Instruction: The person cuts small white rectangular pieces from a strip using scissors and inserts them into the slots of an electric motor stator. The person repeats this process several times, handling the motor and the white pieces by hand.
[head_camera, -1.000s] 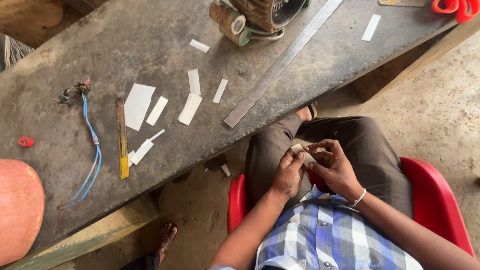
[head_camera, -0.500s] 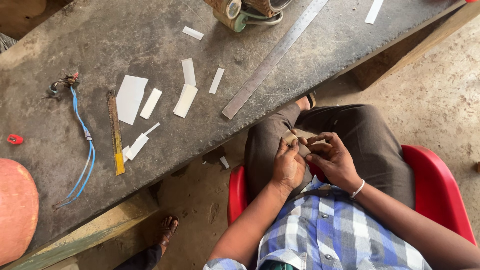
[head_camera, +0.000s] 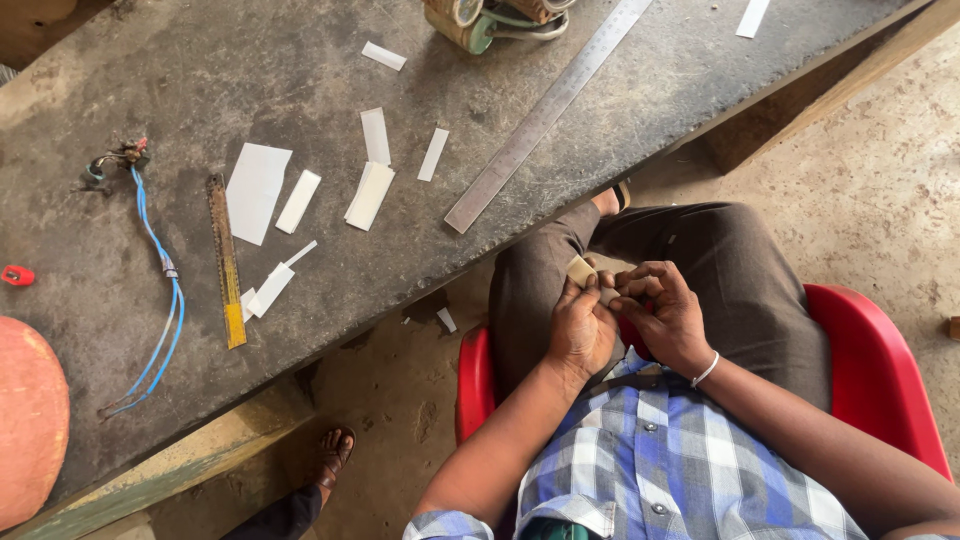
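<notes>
Near the middle of the frame, over the lap, the left hand (head_camera: 583, 325) pinched a small tan piece (head_camera: 581, 270) between fingertips. The right hand (head_camera: 665, 315) curled its fingers beside it. It looked like folding, which needs a careful press next. The grey table (head_camera: 250, 80) held white strips (head_camera: 370, 194) and a metal ruler (head_camera: 547, 112) above a dirt floor.
</notes>
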